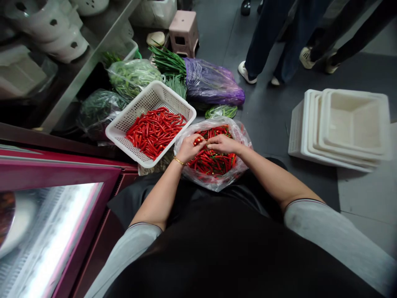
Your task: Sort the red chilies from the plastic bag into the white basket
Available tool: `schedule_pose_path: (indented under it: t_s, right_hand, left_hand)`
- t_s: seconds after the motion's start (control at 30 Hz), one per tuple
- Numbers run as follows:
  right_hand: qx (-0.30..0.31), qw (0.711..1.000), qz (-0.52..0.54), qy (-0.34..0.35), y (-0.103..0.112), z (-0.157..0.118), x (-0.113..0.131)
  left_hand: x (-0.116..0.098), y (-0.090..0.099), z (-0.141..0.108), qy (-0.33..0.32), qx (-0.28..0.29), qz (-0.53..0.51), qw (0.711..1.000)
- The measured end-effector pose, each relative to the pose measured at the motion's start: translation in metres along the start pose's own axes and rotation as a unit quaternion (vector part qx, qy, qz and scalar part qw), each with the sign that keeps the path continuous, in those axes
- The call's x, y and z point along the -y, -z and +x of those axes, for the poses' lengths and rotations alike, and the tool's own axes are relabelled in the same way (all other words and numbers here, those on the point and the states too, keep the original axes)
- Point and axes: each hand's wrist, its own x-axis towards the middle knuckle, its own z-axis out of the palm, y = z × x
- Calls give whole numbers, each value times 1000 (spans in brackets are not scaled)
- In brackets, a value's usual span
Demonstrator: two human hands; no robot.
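- Head view: the left hand (190,148) is above the open mouth of a clear plastic bag (217,183), its fingers curled around a few red chilies (197,141); a gold bracelet (179,160) circles its wrist.
- The right hand (223,143) meets it over the bag, fingertips narrow and drawn together at the left hand's; what they pinch, I cannot tell.
- The chili heap (214,164) in the bag is red with green stems mixed in, just in front of the person's dark apron (201,248).
- Just beside the bag, on the left, a white perforated basket (133,108) holds a pile of red chilies lying loosely in all directions.
- Beyond the basket are a bag of pale green vegetables (133,76), a bunch of long green stalks (169,62) partly inside a purple bag (214,80), and a pink stool (183,30).
- Stacked white bins (353,124) stand at the right on the floor (266,120), well apart from the hands.
- Two other people's legs (273,41) show at the top right.
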Motion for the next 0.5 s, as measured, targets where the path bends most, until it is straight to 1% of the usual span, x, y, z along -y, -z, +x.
schedule_pose_path:
  t_s: [0.03, 0.07, 0.13, 0.17, 0.2, 0.23, 0.27, 0.3, 0.33, 0.37, 0.4, 0.43, 0.5]
  right_hand:
    - [-22, 1000, 17, -1, -2, 0, 2]
    - [-32, 999, 32, 0, -5, -1, 5]
    - [-5, 996, 90, 11, -8, -5, 12]
    - [14, 991, 133, 16, -9, -8, 15]
    - [18, 984, 179, 18, -9, -12, 18]
    - [2, 976, 219, 14, -9, -15, 20]
    - [-28, 970, 243, 5, -10, -18, 21]
    - [-63, 968, 241, -11, -12, -20, 21]
    - [-92, 973, 208, -35, -15, -20, 20]
    - [-108, 981, 147, -66, -22, -20, 19]
    - [-106, 988, 62, -99, -30, -17, 18]
    - [-90, 987, -32, -129, -41, -14, 16]
    - [-45, 965, -197, -167, -66, -5, 14]
  left_hand:
    - [-3, 4, -1, 6, 8, 7, 1000]
    - [-6, 8, -3, 13, 29, 12, 999]
    - [-11, 14, -8, 24, 98, -3, 995]
    - [-13, 16, -10, 31, 128, -29, 991]
    - [-14, 18, -13, 39, 143, -69, 987]
    - [-15, 19, -15, 48, 135, -120, 982]
    - [-16, 20, -17, 59, 105, -179, 976]
    - [-16, 21, -18, 74, 59, -240, 966]
    - [-16, 21, -19, 93, 10, -298, 950]
    - [-15, 22, -20, 115, -35, -348, 930]
    - [-13, 24, -20, 138, -67, -387, 909]
    - [-11, 25, -21, 160, -84, -414, 892]
    - [-7, 29, -25, 187, -84, -444, 872]
